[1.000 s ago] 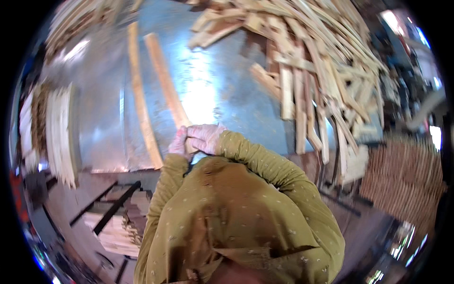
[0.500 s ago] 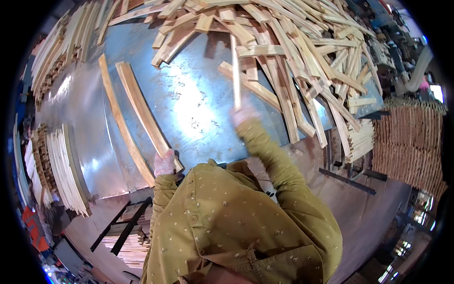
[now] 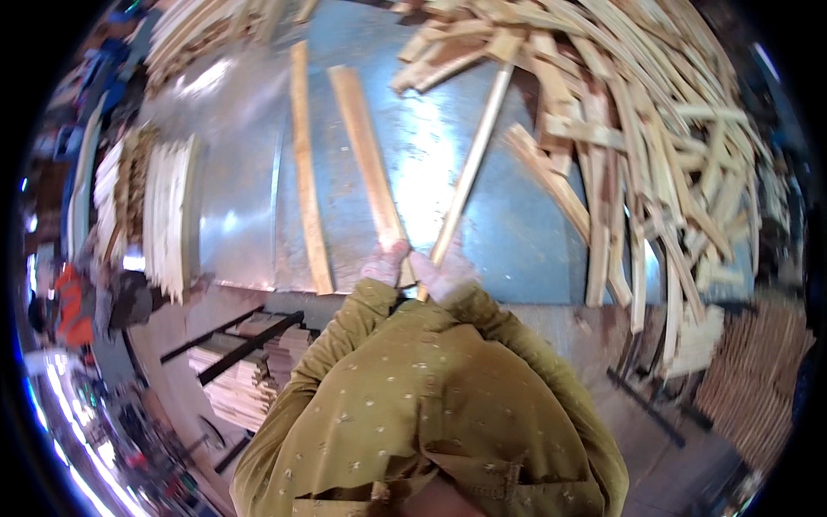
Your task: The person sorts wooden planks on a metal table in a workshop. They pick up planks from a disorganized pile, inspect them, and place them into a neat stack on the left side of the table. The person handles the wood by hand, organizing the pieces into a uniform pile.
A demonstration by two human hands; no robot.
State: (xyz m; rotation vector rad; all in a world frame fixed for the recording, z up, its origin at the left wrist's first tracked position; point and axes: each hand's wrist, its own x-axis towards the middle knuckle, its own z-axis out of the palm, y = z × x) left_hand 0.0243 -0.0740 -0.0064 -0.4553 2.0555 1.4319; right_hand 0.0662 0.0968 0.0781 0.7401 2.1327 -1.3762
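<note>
Right grip [image 3: 448, 276] holds a strip [image 3: 469, 165] (bare tabletop [image 3: 517, 246] alongside) near the edge [image 3: 534, 302].

- My shirt [image 3: 370, 388]: mustard-olive, sprinkled with small pale flecks
- The strip at my left hand [image 3: 385, 263]: warm orange-tan
- The thin strip [image 3: 474, 164] in my right hand [image 3: 446, 274]: pale cream
- My tabletop [image 3: 241, 189]: blue-grey, glaring white
- The stack [image 3: 169, 215] on my left: creamy white
- Frame bars [image 3: 250, 349]: black
</note>
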